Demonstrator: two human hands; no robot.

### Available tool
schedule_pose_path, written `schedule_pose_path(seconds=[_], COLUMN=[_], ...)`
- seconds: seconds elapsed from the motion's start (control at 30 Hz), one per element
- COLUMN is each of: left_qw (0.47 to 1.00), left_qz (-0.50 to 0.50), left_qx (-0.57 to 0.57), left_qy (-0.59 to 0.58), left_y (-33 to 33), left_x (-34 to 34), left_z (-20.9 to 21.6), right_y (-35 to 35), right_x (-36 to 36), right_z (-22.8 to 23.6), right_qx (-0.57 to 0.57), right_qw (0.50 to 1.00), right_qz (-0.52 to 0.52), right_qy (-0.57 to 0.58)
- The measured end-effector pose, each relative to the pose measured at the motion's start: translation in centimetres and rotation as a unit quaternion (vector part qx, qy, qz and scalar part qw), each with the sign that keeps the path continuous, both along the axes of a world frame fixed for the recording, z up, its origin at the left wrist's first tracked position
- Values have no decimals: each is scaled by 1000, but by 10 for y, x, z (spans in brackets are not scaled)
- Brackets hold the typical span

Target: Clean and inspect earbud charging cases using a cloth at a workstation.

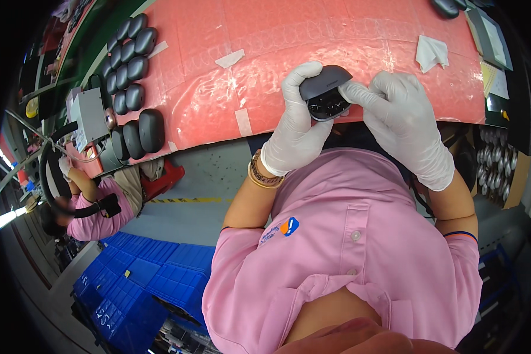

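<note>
My left hand [295, 121], in a white glove, is closed around a dark earbud charging case [324, 82] above the near edge of the pink-covered table. The case's lid is raised, and its glossy black inside [328, 106] faces me. My right hand [400, 115], also gloved in white, is closed with its fingertips on the right side of the case, by the gap between lid and base. Those fingertips partly hide that side, and I cannot make out whether they pinch anything small there.
Several dark closed cases [128, 69] stand in rows at the table's left, with larger ones [151, 130] nearer. A white cloth [432, 53] lies at the right. Blue bins [153, 271] stand on the floor behind left. A co-worker in pink [103, 213] sits left.
</note>
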State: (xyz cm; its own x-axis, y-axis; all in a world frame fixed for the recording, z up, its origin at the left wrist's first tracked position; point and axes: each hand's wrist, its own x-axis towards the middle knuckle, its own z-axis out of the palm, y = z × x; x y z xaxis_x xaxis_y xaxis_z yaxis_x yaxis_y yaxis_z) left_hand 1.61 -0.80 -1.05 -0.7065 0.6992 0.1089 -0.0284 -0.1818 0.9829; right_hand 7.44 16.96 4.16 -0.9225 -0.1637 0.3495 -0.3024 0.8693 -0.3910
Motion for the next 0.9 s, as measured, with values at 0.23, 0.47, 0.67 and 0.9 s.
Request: schedule_pose_path(seconds=[0.23, 0.47, 0.67, 0.9], left_qw=[998, 997, 996, 992], left_qz=[-6, -27, -37, -40], left_qx=[-41, -46, 15, 30], left_qy=[56, 62, -75, -114], left_y=[1, 0, -5, -6], left_x=[-2, -4, -9, -9], left_z=[1, 3, 3, 6], right_y=[1, 2, 11, -6], right_x=[-5, -9, -9, 6], right_z=[5, -4, -14, -19], right_qx=[-49, -279, -556, -326], right_qw=[996, 944, 779, 941], right_qz=[2, -33, -53, -67], right_qy=[-81, -173, -287, -65])
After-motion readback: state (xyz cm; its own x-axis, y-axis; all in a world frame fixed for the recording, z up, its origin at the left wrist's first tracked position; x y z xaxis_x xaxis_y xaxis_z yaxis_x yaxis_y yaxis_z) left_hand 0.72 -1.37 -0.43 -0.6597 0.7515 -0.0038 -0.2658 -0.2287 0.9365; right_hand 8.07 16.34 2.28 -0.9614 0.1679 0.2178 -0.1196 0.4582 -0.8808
